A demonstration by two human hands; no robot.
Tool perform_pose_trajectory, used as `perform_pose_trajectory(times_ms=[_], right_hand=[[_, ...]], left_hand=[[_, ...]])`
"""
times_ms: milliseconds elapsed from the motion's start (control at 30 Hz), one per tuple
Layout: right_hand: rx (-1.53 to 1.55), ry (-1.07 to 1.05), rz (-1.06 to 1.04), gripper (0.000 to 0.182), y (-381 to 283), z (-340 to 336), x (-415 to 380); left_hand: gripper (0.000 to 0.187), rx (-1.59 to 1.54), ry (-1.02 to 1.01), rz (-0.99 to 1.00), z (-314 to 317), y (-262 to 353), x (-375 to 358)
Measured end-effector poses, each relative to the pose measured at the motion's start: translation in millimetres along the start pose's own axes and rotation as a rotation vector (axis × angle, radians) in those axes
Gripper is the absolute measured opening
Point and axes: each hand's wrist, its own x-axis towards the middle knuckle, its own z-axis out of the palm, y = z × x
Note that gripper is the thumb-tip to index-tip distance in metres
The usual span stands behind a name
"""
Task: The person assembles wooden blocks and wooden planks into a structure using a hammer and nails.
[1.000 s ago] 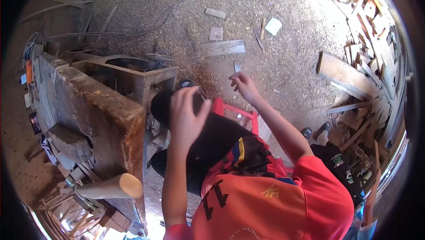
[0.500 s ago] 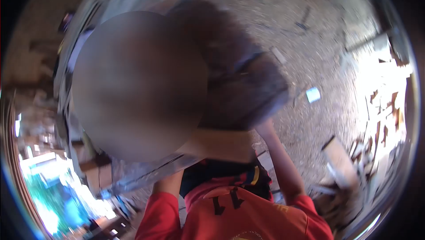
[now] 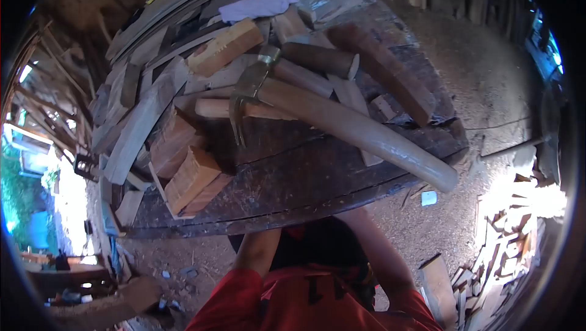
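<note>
Both my forearms reach forward and disappear under the near edge of a dark wooden workbench [image 3: 293, 172], so neither hand shows. My left forearm [image 3: 256, 250] meets the edge near the middle and my right forearm [image 3: 373, 247] meets it further right. A claw hammer [image 3: 247, 90] with a long pale handle [image 3: 366, 137] lies across the bench top, its handle end sticking out past the right edge. Near the bench's front left lie ribbed wooden blocks [image 3: 190, 178]. My red shirt fills the bottom of the view.
Round logs [image 3: 317, 59], a cut block [image 3: 224, 45], planks and a white cloth [image 3: 256, 6] crowd the bench's far side. A pile of wood scraps [image 3: 506, 245] and a plank [image 3: 436, 282] lie on the sawdust floor at right. Long boards [image 3: 137, 126] lean at left.
The view has swung up from the floor and my lap to the bench top. Both hands, seen open over my knees a second ago, are now out of sight under the bench edge.
</note>
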Motion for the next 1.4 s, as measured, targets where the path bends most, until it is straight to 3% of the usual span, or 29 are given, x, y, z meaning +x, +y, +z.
perform_pose_trajectory(times_ms=[100,233,433,633,700,767,800,867,900,1000,1100,1167,1233,1300,1333,1400], right_hand=[[-0.005,-0.057,-0.131,0.038,-28.8,14.2,3.5],[-0.068,0.191,-0.282,0.036,-19.8,39.5,-5.6],[-0.105,0.054,-0.230,0.042,-33.4,46.7,-14.3],[-0.399,0.219,-0.335,0.037,-7.9,70.9,26.1],[-0.245,0.001,-0.156,0.037,-31.2,52.8,31.3],[-0.124,-0.067,-0.202,0.036,-55.9,42.6,20.5],[-0.126,-0.248,-0.133,0.037,-79.8,28.7,15.2],[-0.123,-0.388,-0.209,0.039,-105.3,14.7,2.2],[-0.091,-0.340,-0.339,0.041,-109.5,14.0,-7.7],[0.114,-0.676,-0.423,0.050,-185.0,-35.3,-23.8],[0.273,-0.809,-0.571,0.053,-253.3,-83.4,-22.4],[0.218,-0.500,-0.735,0.053,-288.5,-104.9,-15.2],[-0.221,-0.191,-0.764,0.058,-313.1,-112.3,8.7],[-0.478,-0.096,-0.826,0.060,-332.9,-104.6,35.4],[-0.604,-0.045,-0.851,0.061,-341.4,-99.3,47.6],[-0.670,-0.169,-0.866,0.063,-347.7,-87.2,68.6]], left_hand=[[0.047,0.007,-0.001,0.048,2.3,-17.6,1.2],[0.047,0.015,-0.017,0.103,-0.3,-15.7,17.7],[0.046,0.023,-0.007,0.096,-10.2,-28.8,13.6],[0.045,-0.017,0.024,0.158,-19.2,-43.5,-4.6],[0.045,-0.061,0.060,0.224,-27.0,-45.5,-26.9],[0.045,-0.133,0.125,0.367,-39.7,-39.5,-69.6],[0.044,-0.173,0.142,0.450,-50.0,-32.7,-93.9],[0.044,-0.258,0.057,0.549,-79.6,-21.2,-154.9],[0.044,-0.306,-0.013,0.579,-97.5,-17.4,-183.0],[0.048,-0.450,-0.321,0.611,-166.3,-2.1,-264.3],[0.045,-0.880,-0.482,0.739,-226.2,-0.3,-328.4],[0.041,-0.914,-0.356,0.852,-261.7,-9.6,-356.7],[0.036,-0.949,-0.139,0.894,-281.3,-14.0,-368.2],[0.032,-0.963,0.184,0.866,-300.6,-15.7,-380.6],[0.030,-1.009,0.248,0.830,-305.9,-16.6,-382.0],[0.027,-1.101,0.352,0.758,-312.3,-17.3,-380.1]])
